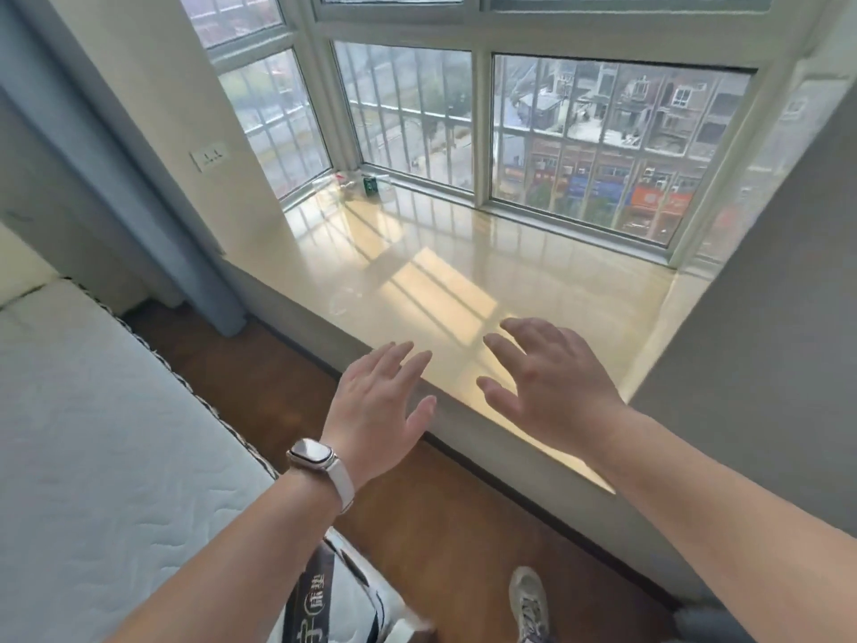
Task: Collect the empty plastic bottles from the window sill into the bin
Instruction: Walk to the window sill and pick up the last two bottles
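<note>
Both hands are held out over the near edge of the pale, glossy window sill (pixel 463 280), with fingers straight and spread and nothing gripped. The left hand (pixel 380 410) is seen above the sill's front edge, a watch (pixel 311 452) worn on its wrist. The right hand (pixel 547 387) is held near it, over the sill. In the sill's far left corner, well apart from the hands, clear plastic bottles (pixel 341 183) are seen, too blurred to be counted. A small dark green object (pixel 369 185) is placed just beside them. A barred window (pixel 603 141) is seen behind, a mattress (pixel 92 433) at the left, and a shoe (pixel 528 601) on the wooden floor (pixel 440 526).
</note>
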Demonstrator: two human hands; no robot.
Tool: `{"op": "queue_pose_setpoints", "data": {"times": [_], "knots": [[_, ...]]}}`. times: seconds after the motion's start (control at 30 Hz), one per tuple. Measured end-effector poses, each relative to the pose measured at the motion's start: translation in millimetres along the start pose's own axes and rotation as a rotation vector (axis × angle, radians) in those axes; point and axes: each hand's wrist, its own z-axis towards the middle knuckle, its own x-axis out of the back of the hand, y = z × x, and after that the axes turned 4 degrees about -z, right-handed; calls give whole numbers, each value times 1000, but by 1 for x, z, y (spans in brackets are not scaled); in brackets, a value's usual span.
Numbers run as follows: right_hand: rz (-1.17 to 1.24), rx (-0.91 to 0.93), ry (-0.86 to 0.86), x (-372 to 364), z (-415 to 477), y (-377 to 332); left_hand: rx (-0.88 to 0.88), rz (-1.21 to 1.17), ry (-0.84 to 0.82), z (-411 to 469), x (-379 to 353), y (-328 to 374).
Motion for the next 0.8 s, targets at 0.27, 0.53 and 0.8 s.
{"op": "queue_pose_setpoints", "data": {"times": [0.27, 0.53, 0.8], "knots": [[73, 199, -47, -12, 108, 28, 151, 72, 97, 60, 8, -27], [126, 321, -56, -24, 191, -8, 260, 130, 228, 84, 19, -81], [88, 374, -97, -52, 305, -63, 321, 122, 234, 121, 14, -201]]}}
